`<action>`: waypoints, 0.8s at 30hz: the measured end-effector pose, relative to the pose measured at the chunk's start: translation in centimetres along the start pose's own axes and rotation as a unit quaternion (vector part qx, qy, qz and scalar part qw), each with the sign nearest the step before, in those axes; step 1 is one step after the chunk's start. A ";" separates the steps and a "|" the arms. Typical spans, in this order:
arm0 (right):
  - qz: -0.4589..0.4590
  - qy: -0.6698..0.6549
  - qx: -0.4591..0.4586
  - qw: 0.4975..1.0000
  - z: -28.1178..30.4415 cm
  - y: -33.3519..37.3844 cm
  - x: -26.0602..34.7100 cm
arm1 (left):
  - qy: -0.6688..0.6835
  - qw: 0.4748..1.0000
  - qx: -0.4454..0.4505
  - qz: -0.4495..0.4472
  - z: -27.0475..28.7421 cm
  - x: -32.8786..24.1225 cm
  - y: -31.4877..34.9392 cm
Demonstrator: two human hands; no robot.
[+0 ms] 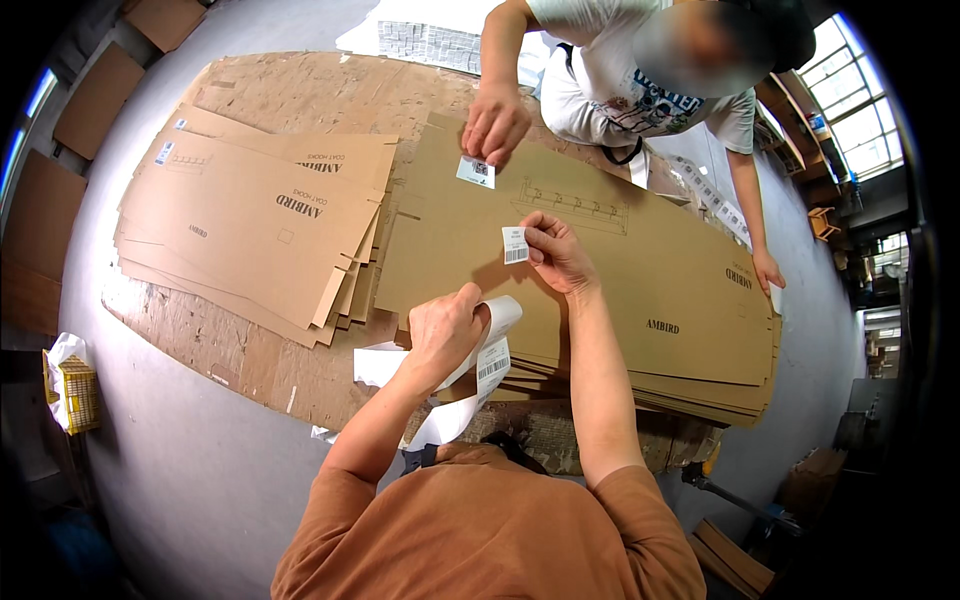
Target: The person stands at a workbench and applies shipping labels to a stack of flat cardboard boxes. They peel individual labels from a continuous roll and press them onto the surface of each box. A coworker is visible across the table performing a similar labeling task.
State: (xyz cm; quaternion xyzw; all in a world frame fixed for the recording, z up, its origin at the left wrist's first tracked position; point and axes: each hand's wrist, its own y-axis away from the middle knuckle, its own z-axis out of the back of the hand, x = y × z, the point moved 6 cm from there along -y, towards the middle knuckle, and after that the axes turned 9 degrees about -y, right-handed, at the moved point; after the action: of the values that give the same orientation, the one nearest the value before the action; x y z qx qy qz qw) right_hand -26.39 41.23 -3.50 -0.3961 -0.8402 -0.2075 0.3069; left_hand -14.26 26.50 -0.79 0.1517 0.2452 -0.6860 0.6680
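My right hand [560,254] pinches a small white barcode label [515,245] by its edge, above a stack of flat brown cardboard sheets [660,290]. Closed around a long white strip of labels [494,362] is my left hand [446,328]; the strip curls and hangs down toward my body. Across the table a co-worker's hand [497,122] holds a white label with a square code [476,172] over the sheet's far left corner. The co-worker's other hand [767,270] rests at the stack's right edge, by a small white piece.
A second pile of flat cardboard sheets [250,235] lies on the left of the worn wooden table [270,90]. Behind the table stands a white bundled stack [430,42]. A label strip [715,195] lies at the far right. A yellow basket [76,395] is on the left.
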 end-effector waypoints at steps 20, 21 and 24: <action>-0.002 -0.007 -0.016 1.000 0.2 0.0 0.0 | 0.010 0.998 -0.054 -0.022 0.5 -0.3 0.0; -0.002 -0.008 -0.016 1.000 0.2 0.0 0.0 | 0.011 0.998 -0.058 -0.024 0.5 -0.3 0.0; -0.001 -0.009 -0.015 1.000 0.1 0.0 0.0 | 0.012 0.997 -0.064 -0.029 0.6 -0.4 0.0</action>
State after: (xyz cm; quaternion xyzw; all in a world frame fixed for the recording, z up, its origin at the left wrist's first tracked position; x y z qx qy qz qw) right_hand -26.43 41.28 -3.53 -0.4016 -0.8399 -0.2171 0.2935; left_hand -14.15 26.50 -0.06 0.1096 0.3011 -0.6858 0.6534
